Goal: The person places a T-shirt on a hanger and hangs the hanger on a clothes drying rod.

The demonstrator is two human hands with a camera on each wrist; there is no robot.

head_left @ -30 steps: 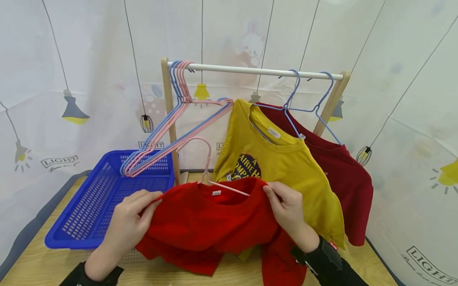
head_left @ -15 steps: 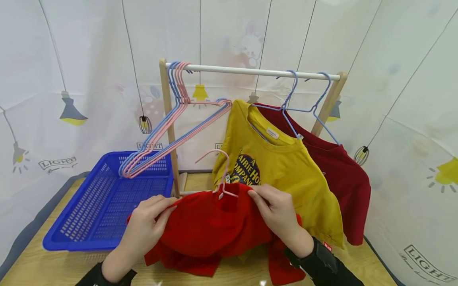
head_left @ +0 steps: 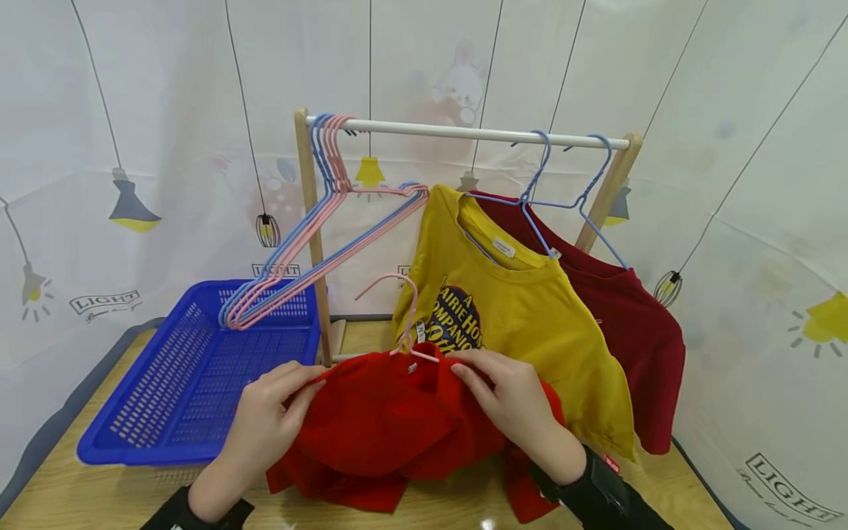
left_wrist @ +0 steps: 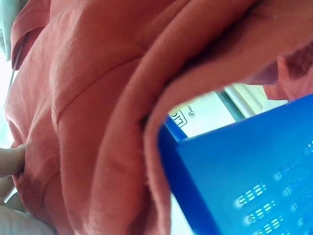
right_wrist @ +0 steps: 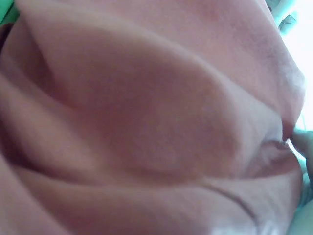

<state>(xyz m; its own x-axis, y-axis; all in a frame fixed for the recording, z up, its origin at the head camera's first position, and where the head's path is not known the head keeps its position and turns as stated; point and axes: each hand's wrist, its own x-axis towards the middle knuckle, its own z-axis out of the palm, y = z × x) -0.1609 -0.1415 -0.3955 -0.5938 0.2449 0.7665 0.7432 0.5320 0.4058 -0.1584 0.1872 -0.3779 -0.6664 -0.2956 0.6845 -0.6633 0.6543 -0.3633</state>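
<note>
A bright red T-shirt (head_left: 391,427) lies bunched over a pink hanger (head_left: 405,313) whose hook sticks up from the collar. My left hand (head_left: 271,416) pinches the shirt's left shoulder. My right hand (head_left: 506,397) pinches the fabric on the right of the collar. Red cloth (left_wrist: 98,107) fills the left wrist view, with a fingertip at the left edge. In the right wrist view the same red cloth (right_wrist: 146,127) fills the frame, blurred.
A wooden rack with a white rail (head_left: 477,134) stands behind. On it hang several empty pink and blue hangers (head_left: 318,235), a yellow T-shirt (head_left: 523,309) and a dark red T-shirt (head_left: 642,338). A blue plastic basket (head_left: 165,383) sits at the left on the wooden table (head_left: 59,493).
Both hands have drawn closer together and lowered a little, so the red shirt is more bunched. The pink hanger's hook has shifted right and the hanger's arm has slipped inside the collar.
</note>
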